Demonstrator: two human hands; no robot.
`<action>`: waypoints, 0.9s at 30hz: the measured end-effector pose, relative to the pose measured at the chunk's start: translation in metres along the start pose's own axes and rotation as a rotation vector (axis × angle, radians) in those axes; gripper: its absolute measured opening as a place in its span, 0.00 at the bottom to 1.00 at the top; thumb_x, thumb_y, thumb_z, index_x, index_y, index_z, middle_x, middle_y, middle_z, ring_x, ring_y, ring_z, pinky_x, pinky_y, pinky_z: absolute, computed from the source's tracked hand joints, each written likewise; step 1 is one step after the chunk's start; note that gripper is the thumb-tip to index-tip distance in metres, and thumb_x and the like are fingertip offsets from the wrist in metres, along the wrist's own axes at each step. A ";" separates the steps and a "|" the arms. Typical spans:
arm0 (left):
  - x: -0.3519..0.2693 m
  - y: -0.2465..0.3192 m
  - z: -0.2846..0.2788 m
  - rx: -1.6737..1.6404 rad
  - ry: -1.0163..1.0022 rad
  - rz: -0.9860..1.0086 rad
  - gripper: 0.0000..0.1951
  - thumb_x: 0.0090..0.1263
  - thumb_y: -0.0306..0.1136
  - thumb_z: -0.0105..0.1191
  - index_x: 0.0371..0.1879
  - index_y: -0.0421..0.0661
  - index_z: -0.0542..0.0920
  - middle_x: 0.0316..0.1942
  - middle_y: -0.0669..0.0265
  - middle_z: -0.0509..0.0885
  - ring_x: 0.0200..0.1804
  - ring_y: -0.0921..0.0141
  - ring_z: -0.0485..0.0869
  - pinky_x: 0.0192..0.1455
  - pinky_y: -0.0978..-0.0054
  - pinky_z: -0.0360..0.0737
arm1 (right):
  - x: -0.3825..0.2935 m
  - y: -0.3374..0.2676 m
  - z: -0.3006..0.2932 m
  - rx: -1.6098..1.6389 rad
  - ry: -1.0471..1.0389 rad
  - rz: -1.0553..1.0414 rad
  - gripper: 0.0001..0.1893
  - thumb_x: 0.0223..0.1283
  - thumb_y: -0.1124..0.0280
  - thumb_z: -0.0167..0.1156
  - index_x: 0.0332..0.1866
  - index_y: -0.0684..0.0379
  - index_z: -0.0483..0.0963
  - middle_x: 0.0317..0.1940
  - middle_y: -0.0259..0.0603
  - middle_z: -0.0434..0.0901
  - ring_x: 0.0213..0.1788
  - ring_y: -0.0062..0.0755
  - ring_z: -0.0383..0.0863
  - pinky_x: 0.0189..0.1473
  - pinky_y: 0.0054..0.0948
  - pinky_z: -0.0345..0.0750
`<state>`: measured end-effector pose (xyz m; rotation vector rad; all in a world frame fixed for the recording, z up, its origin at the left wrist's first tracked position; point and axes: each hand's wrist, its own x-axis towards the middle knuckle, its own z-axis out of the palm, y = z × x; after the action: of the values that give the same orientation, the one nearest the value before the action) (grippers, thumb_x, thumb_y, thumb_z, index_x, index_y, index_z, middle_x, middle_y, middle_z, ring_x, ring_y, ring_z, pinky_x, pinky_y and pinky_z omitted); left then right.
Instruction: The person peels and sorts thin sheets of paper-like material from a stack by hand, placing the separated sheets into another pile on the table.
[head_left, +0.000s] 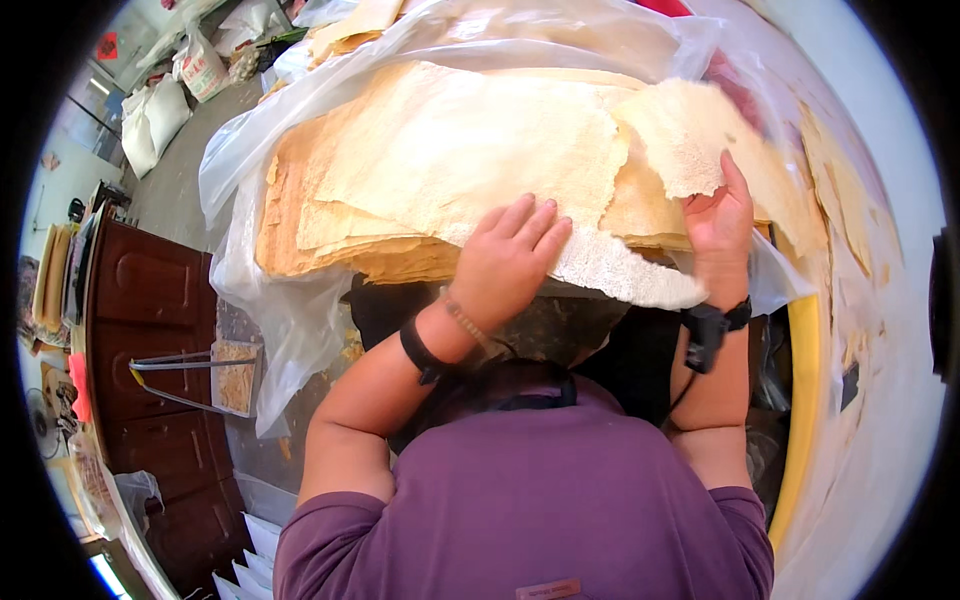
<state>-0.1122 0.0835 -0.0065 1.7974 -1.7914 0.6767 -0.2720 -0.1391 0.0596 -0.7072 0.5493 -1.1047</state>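
Observation:
A stack of thin, cream to tan sheets (292, 195) with ragged edges lies before me; I cannot tell their material. On the topmost large sheet (465, 142), my left hand (514, 259) rests flat, fingers stretched out near its front edge. A pale, rough flap (645, 274) of sheet hangs over the front, to the right of that hand. At the stack's right side, my right hand (720, 217) is turned palm up and grips the lower edge of a torn, curling sheet piece (682, 139). Its fingers are partly hidden behind that piece.
Clear plastic sheeting (255, 330) surrounds the stack and drapes down at the left. A long-handled dustpan (236, 375) stands by a dark wooden cabinet (150, 352). White sacks (154, 120) sit on the floor at upper left. A yellow edge (799, 405) runs along my right.

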 end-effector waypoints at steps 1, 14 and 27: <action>0.001 -0.001 0.000 -0.061 0.011 -0.029 0.18 0.63 0.27 0.56 0.53 0.50 0.84 0.54 0.65 0.87 0.60 0.63 0.84 0.61 0.62 0.79 | 0.008 -0.001 -0.011 0.004 0.089 0.053 0.16 0.74 0.61 0.59 0.59 0.58 0.73 0.54 0.45 0.82 0.52 0.39 0.83 0.60 0.40 0.79; 0.008 -0.025 -0.018 -0.761 0.198 -0.698 0.15 0.81 0.30 0.46 0.55 0.34 0.82 0.46 0.58 0.89 0.50 0.68 0.86 0.52 0.75 0.81 | 0.005 -0.021 0.031 -0.796 0.218 -0.700 0.17 0.76 0.61 0.56 0.32 0.64 0.72 0.27 0.35 0.78 0.28 0.31 0.72 0.35 0.32 0.73; -0.005 -0.041 -0.028 -1.818 0.430 -1.392 0.17 0.80 0.33 0.48 0.60 0.36 0.76 0.57 0.54 0.84 0.58 0.61 0.83 0.62 0.61 0.81 | -0.046 0.123 0.115 -1.166 -0.872 -1.297 0.16 0.66 0.72 0.52 0.56 0.56 0.80 0.55 0.46 0.83 0.61 0.39 0.80 0.68 0.46 0.73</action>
<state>-0.0710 0.1058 0.0109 0.8474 -0.0689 -0.8549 -0.1323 -0.0347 0.0459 -2.6444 -0.1999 -1.3679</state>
